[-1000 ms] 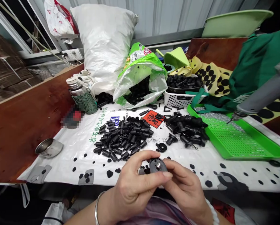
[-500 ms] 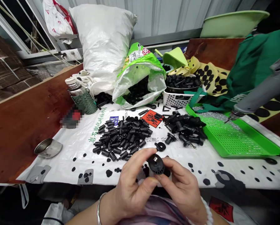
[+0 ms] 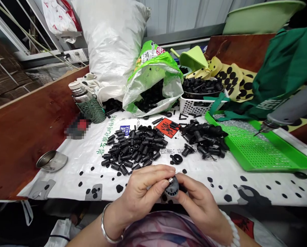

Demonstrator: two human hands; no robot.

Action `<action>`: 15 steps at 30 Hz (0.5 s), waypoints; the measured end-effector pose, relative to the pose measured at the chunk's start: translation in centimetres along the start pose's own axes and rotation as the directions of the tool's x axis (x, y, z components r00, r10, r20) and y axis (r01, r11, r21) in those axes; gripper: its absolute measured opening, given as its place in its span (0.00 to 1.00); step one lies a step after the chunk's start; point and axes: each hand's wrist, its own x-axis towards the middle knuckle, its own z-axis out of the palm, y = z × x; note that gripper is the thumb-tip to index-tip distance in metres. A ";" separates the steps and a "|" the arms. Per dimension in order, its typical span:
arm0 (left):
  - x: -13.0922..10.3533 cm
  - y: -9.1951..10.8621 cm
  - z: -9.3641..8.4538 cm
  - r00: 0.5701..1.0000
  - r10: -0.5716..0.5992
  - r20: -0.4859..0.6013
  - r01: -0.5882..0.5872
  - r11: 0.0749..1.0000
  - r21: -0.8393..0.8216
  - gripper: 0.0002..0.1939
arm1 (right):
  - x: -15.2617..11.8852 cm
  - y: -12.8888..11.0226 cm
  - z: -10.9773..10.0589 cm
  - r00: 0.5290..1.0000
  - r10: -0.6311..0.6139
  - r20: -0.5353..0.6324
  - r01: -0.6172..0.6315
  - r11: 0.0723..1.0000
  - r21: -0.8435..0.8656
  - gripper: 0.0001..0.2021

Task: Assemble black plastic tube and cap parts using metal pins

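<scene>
A round black plastic part [image 3: 172, 190] with slots along its lower rim is held above the table's front edge, its face toward me. My right hand [image 3: 201, 200] grips it from the right between thumb and fingers. At the upper left of its face a small shiny metal piece [image 3: 171, 179] sticks out. The thumb and forefinger of my left hand [image 3: 144, 192] close on this metal piece; the other left fingers are curled behind, partly hidden. Beyond my hands lies a pile of small black ribbed plastic parts [image 3: 135, 149], with a black ring-shaped part [image 3: 177, 159] nearer.
Black flanged parts [image 3: 205, 139] lie beside a green perforated tray [image 3: 269, 157], over which a grey electric screwdriver [image 3: 284, 113] hangs. A metal cup [image 3: 52, 161] and a flask [image 3: 89, 106] stand left. Behind are an open green-white bag [image 3: 153, 75] and a white basket [image 3: 199, 105].
My left thumb and forefinger have shifted from the part's edge onto the metal piece. The part has tilted and dropped slightly, its face now catching more light.
</scene>
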 end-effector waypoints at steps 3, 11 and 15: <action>-0.1 -0.1 -0.3 0.998 -0.025 0.065 0.026 1.000 -0.015 0.17 | 0.0 0.1 -0.1 0.992 0.107 0.066 -0.113 0.989 0.096 0.12; -0.4 0.2 -1.4 0.998 -0.025 0.062 0.022 0.998 0.061 0.17 | -0.2 0.1 0.2 0.987 0.152 0.057 -0.158 0.981 0.114 0.11; -0.4 0.3 -1.8 0.997 0.051 0.052 -0.061 0.976 0.207 0.16 | -0.2 0.2 0.4 0.995 0.033 -0.092 -0.036 0.999 -0.033 0.09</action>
